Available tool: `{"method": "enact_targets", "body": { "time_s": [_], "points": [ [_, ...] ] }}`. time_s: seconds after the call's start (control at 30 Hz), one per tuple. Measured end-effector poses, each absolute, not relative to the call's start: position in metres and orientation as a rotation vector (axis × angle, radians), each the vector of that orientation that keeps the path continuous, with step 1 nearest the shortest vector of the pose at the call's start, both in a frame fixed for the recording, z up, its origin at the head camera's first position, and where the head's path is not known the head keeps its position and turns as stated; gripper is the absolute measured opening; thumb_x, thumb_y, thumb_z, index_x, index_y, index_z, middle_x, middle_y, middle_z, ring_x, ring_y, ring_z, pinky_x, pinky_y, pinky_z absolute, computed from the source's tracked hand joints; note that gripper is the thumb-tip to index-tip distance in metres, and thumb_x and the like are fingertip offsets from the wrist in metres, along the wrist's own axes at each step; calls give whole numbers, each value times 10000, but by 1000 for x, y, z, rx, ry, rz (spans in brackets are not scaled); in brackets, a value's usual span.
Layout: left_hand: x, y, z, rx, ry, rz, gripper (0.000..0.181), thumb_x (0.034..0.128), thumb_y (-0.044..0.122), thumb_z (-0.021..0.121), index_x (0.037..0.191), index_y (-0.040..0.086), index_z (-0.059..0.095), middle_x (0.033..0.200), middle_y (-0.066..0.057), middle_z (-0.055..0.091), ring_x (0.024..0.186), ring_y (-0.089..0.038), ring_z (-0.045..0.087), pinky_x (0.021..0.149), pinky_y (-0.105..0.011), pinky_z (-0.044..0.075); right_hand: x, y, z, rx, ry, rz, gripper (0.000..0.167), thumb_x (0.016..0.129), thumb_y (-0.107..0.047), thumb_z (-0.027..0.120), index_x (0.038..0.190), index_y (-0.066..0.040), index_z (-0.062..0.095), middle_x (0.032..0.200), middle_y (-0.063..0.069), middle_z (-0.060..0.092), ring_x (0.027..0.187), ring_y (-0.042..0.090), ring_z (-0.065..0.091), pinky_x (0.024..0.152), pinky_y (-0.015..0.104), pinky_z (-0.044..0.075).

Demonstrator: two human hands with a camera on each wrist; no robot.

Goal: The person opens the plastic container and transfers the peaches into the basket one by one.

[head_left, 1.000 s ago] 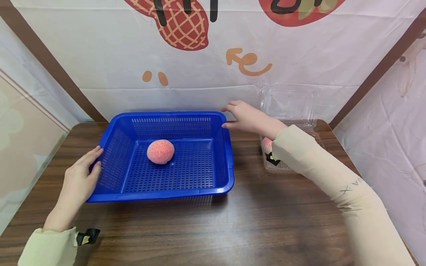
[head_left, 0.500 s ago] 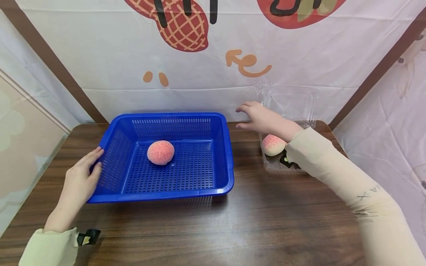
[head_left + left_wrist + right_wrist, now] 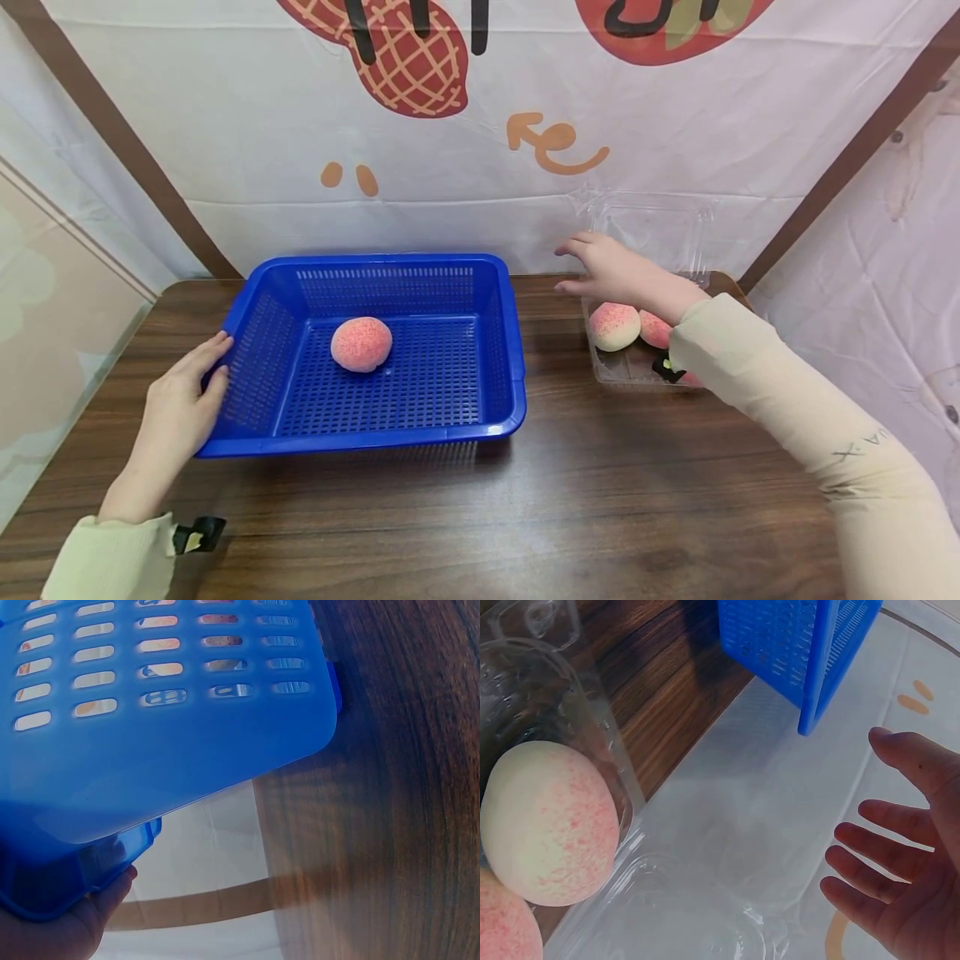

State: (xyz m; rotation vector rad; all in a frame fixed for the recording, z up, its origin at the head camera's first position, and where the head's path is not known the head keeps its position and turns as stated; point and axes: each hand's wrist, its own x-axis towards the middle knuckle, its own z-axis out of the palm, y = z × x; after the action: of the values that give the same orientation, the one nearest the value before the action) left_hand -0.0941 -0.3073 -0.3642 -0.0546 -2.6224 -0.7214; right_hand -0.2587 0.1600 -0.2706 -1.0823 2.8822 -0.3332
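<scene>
Left grip (image 3: 180, 407) clasps blue basket (image 3: 435, 371) with one peach (image 3: 362, 344); clear box (image 3: 627, 367) holds several. Only right-wrist view shows right grip (image 3: 930, 900) with all fingers apart.

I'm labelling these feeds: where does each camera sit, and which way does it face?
Head: worn on the head, facing forward and down at the blue basket and clear container; left hand, right hand and sleeves show.
Left wrist: worn there, facing the basket's slotted side and the table; part of the left hand shows.
Right wrist: worn there, facing the peach-like fruits, container and basket edge; the right hand shows.
Shared: head and right wrist both show fruits in the container.
</scene>
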Motion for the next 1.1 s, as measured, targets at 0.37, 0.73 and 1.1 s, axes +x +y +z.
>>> {"method": "enact_targets", "body": {
  "time_s": [0.37,0.73,1.1],
  "points": [
    [-94,-307,-365,-55,-2606,-720,353,890,0,458,1226,-95,506,1287,-257,471,1175,-465,421,984,-552,289,-260,176,-278,-1139,2908,-323,456,795,-196,690,1134,74,548,1083,196,561,1036,338,519,892,426,422],
    [-94,-307,-365,-59,-2609,-723,356,893,2,451,1232,-94,501,1291,-258,467,1180,-463,415,978,-561,288,-259,190,-286,-1104,2907,-334,430,789,-167,687,1119,75,556,1072,208,574,996,339,540,841,433,447],
    [-93,-308,-365,-44,-2620,-720,348,893,-5,465,1225,-101,503,1290,-262,465,1179,-467,413,974,-567,287,-259,205,-298,-1104,2893,-334,427,791,-161,681,1113,90,555,1080,233,569,1038,372,526,894,472,423]
  ]
}}
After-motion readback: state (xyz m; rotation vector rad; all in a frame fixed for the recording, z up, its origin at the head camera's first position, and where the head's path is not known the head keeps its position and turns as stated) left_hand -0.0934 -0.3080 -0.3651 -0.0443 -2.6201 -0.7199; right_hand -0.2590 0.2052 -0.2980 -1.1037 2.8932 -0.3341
